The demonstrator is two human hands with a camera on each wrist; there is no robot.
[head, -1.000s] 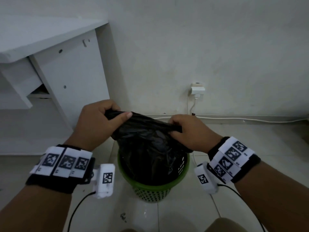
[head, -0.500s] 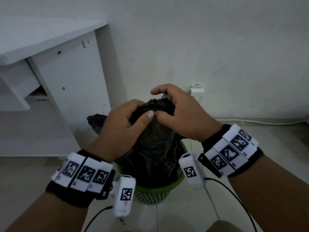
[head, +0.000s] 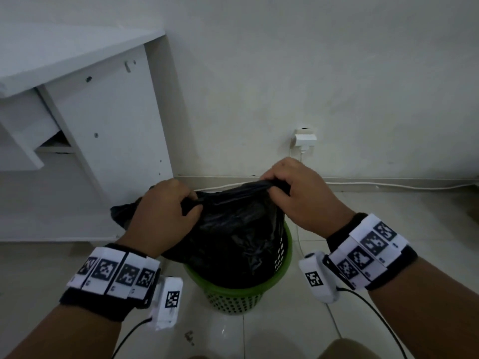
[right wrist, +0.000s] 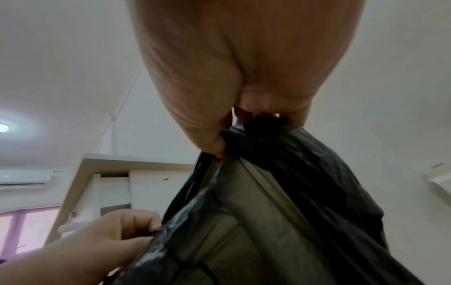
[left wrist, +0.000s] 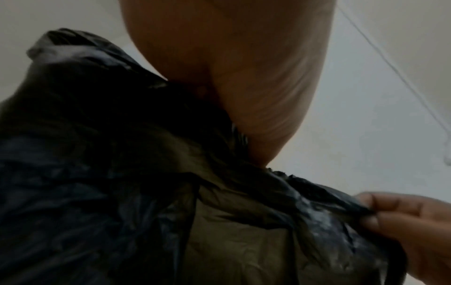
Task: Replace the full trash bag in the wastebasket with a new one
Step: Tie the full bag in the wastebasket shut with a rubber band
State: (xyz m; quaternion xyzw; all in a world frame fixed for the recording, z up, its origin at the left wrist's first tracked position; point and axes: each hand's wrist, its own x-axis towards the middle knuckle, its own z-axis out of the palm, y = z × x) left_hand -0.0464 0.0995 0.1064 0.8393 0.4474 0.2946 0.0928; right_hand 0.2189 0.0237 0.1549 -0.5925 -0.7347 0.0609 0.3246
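Both hands have drawn apart again since half a second ago, when they met bunched together over the middle of the bag; now each holds its own side of the mouth, and both sit lower.

The black trash bag (head: 233, 229) stands in the green wastebasket (head: 233, 294) on the tiled floor, close to the foot of the wall, its bulging upper part risen clear above the rim. Its gathered mouth runs as a taut ridge from left to right between the hands, and that line is what the coming move turns on: the two ends look ready to be crossed or knotted, or simply lifted straight up. The left hand (head: 166, 216) has its grip curled over the left end of the ridge, with a loose flap sticking out beyond the knuckles. The right hand (head: 298, 195) pinches the right end between thumb and bent fingers, slightly higher and nearer the wall. Neither is nearer; the bag hangs directly below both.

Whatever fills the bag is hidden. From the dim left wrist view I cannot tell whether a knot exists yet. No fresh bag shows anywhere.

Beyond stand a white desk (head: 103, 112) and a wall plug (head: 305, 139).
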